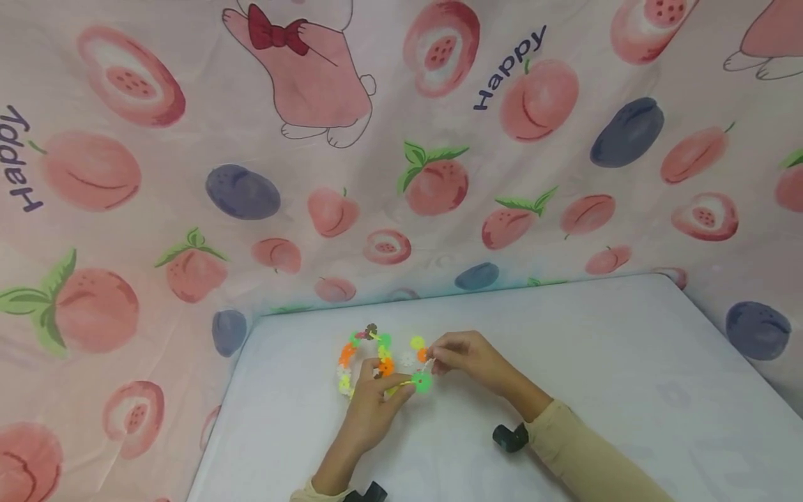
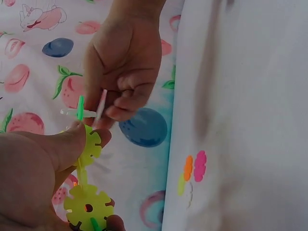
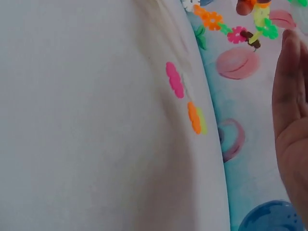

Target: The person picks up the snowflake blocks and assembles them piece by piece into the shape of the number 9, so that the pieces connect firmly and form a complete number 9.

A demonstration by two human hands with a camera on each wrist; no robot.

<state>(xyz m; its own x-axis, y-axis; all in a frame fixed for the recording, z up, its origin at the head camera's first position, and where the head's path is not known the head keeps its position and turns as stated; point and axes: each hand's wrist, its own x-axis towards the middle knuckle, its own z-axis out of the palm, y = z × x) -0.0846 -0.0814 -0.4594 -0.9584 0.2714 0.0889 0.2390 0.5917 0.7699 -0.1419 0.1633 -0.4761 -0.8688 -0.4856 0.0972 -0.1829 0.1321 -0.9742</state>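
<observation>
My left hand (image 1: 379, 408) pinches a chain of notched snowflake discs between thumb and fingers. Orange, white, yellow, green, pink and brown discs (image 1: 347, 355) curve around beyond that hand. At the chain's near end a green disc (image 1: 422, 382) sits just past the left fingertips; in the left wrist view it shows edge-on, with a white disc (image 2: 89, 113) slotted across it. Yellow discs (image 2: 89, 208) run under the left thumb. My right hand (image 1: 467, 355) pinches a pale pinkish disc (image 2: 101, 103), seen edge-on, right at the white one.
Loose discs lie on the white table (image 1: 615, 362) beyond the hands: yellow (image 1: 417, 342), orange (image 1: 423, 355), white (image 1: 408, 358) and pink (image 2: 200, 166). A fruit-print cloth (image 1: 439, 230) rises behind the table's back edge. Black wrist mounts (image 1: 509, 438) sit on the forearms.
</observation>
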